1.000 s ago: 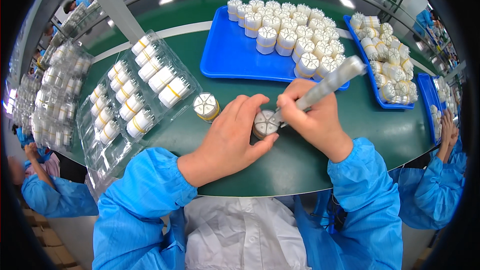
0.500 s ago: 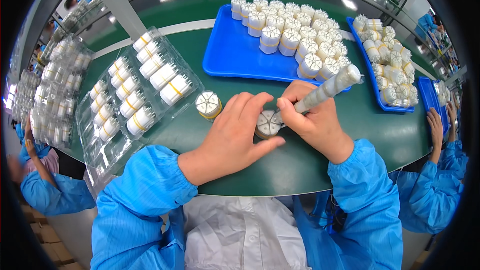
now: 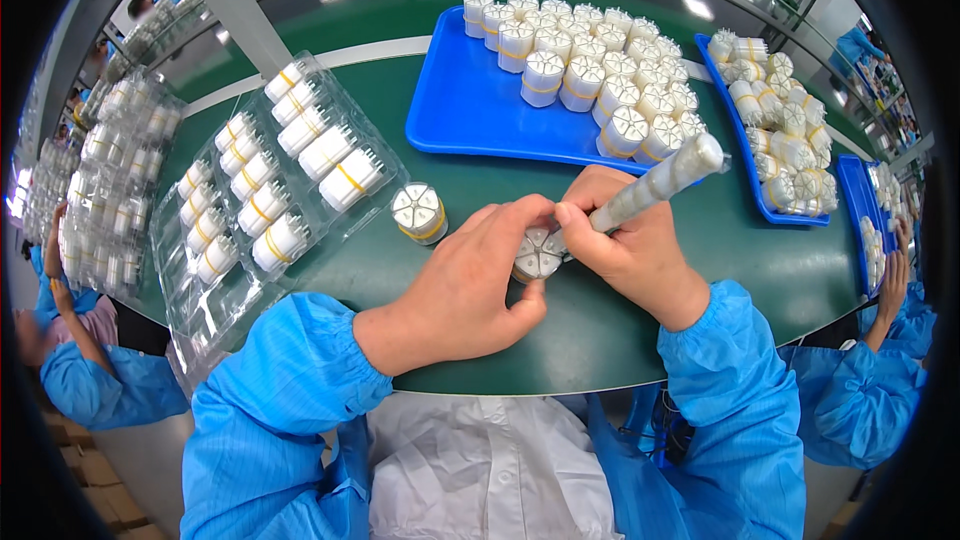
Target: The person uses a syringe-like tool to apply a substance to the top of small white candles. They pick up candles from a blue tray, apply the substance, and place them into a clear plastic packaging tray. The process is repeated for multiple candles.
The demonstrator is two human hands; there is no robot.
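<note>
1. Since the earlier frame, almost nothing has shifted: both hands have stayed on the same small piece, and the rod's tip has stayed pressed on its top.
2. Left hand [image 3: 470,280] grips a white ribbed cylinder [image 3: 537,253], its top split into wedges, standing on the smooth green bench [image 3: 760,260].
3. Right hand [image 3: 630,245] clasps a pale, translucent rod [image 3: 655,183] slanting toward 2 o'clock.
4. At 10 o'clock from the hands stands a second cylinder [image 3: 418,211] with a yellow band.
5. Beyond lie a glossy blue tray [image 3: 470,110] and a clear plastic blister tray [image 3: 330,230].

White segmented cylinder [image 3: 538,254] upright on green table [image 3: 600,330] — pale rod [image 3: 655,183] tilted.
</note>
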